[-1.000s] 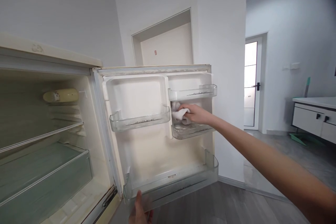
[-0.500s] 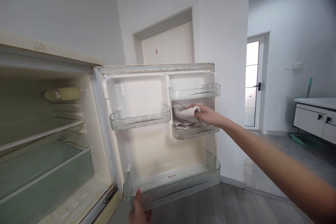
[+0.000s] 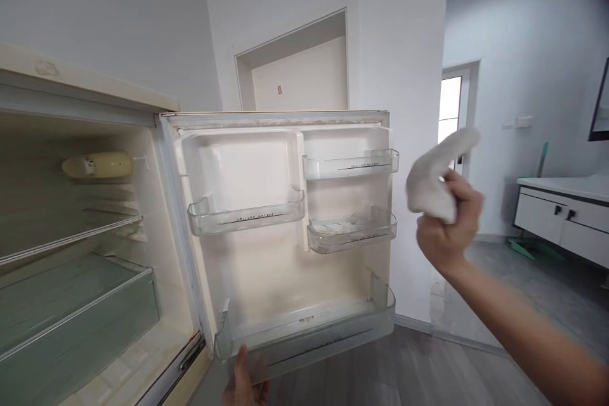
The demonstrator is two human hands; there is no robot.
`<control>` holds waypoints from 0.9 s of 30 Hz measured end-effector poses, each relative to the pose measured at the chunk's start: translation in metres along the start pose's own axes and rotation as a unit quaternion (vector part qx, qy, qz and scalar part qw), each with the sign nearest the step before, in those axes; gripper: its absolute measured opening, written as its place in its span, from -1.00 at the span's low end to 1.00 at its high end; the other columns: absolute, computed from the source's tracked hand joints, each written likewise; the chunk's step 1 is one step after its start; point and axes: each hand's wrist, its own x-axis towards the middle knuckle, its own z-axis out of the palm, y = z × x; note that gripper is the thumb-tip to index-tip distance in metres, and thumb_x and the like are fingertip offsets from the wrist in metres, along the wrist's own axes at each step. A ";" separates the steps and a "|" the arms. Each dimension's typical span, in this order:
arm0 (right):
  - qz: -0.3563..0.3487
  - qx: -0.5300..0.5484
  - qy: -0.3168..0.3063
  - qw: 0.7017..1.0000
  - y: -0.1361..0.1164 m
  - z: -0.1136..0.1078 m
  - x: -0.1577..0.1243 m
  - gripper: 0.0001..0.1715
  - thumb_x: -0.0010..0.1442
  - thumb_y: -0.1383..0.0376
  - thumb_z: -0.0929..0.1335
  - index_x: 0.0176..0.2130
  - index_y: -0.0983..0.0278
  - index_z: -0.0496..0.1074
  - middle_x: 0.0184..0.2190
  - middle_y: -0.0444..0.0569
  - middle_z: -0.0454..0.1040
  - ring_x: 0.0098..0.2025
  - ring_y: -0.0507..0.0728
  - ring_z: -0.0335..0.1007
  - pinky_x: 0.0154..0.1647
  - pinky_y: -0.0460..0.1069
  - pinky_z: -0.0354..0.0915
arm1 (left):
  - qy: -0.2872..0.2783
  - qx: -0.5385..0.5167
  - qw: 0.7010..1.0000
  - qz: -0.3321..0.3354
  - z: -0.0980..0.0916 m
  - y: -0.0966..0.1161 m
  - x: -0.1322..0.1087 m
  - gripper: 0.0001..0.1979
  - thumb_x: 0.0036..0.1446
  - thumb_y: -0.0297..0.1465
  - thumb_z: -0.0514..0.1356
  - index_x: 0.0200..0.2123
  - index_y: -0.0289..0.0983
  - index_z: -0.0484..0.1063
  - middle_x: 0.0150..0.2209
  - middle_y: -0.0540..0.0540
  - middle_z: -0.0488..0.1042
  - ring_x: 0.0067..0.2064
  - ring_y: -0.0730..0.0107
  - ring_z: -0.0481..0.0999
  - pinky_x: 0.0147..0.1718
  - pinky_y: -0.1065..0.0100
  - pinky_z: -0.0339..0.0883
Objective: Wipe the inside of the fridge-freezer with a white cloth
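With the fridge door [image 3: 266,273] swung open, the greenish drawer [image 3: 85,320] sits left of it. Left hand [image 3: 245,380] is at the door's lower left corner, thumb against the bottom bin [image 3: 328,344] — other fingers partly hidden, can't tell if it's gripping. Left bin [image 3: 247,219] is on the door's left half; upper right bin [image 3: 349,168] and lower right bin [image 3: 352,241] are on its right half. Right hand [image 3: 451,222] is right of the door, apart from it — closed on the white cloth [image 3: 424,185], motion-blurred. Cabinet [image 3: 542,209] well right of the door.
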 end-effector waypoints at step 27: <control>-0.010 -0.329 -0.645 0.689 0.005 0.052 0.017 -0.66 0.17 0.39 0.13 -0.07 0.31 0.27 -0.22 0.11 0.50 -0.25 0.25 0.42 -0.39 0.01 0.14 | -0.038 -0.054 0.997 -0.050 0.010 -0.002 -0.021 -0.36 -0.27 0.06 0.27 -0.13 -0.12 0.28 0.13 -0.12 0.33 0.12 0.08 0.38 -0.18 0.20 0.36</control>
